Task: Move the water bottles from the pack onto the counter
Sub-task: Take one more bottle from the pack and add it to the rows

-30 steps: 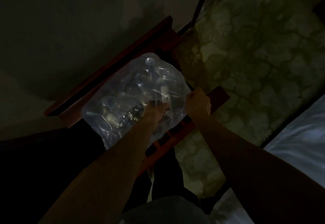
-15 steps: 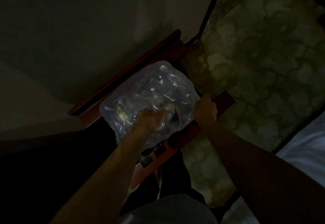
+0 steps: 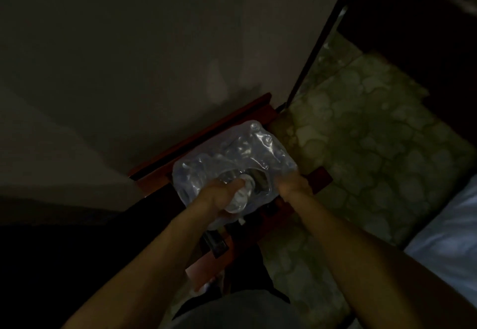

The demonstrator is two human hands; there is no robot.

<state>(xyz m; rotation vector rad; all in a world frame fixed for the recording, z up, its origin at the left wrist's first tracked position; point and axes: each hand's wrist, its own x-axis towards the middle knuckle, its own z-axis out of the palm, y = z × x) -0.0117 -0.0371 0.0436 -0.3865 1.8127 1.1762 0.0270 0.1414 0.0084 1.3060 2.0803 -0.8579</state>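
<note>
On the reddish wooden stand (image 3: 318, 177) against the wall sits the pack (image 3: 232, 158), a bundle of bottles wrapped in clear, crinkled plastic film. At the pack's near edge the left hand (image 3: 219, 195) curls round a water bottle (image 3: 238, 197), which lies tilted at a torn opening in the film, its body half out of the wrap. At the pack's right corner the right hand (image 3: 294, 185) is closed on the film or the stand's edge; the dim light hides which. Right of the stand spreads a pale patterned floor (image 3: 374, 147).
</note>
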